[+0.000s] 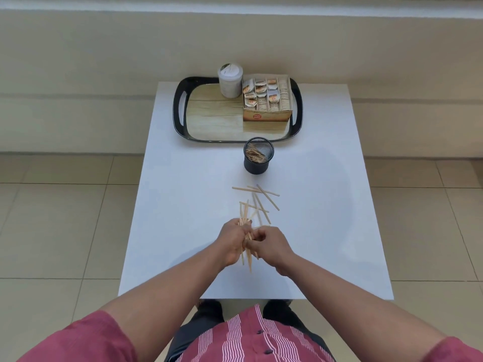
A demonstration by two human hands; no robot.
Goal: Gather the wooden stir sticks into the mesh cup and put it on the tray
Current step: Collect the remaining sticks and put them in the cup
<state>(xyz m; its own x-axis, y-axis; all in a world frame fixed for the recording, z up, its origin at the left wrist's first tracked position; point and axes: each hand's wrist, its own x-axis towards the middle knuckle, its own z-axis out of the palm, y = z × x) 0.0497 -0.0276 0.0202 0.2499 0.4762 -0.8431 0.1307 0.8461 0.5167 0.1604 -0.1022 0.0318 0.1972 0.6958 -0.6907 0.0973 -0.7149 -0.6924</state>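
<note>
Wooden sticks (247, 246) bunch between both fists, left hand (232, 241) and right hand (271, 244) curled around them; fingertips hidden.

Pale tan stir sticks (257, 199) lie on a white desk (183, 205). At twelve o'clock stands a black mesh cup (257, 163), then a black-rimmed, wood-grain tray (209, 113). The shirt (251, 338) is maroon with white stripes.

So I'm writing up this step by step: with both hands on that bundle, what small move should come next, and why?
Probably carry the bundle forward and drop it into the mesh cup. Both the left hand and right hand already hold it, and the cup stands upright just beyond the loose sticks.
</note>
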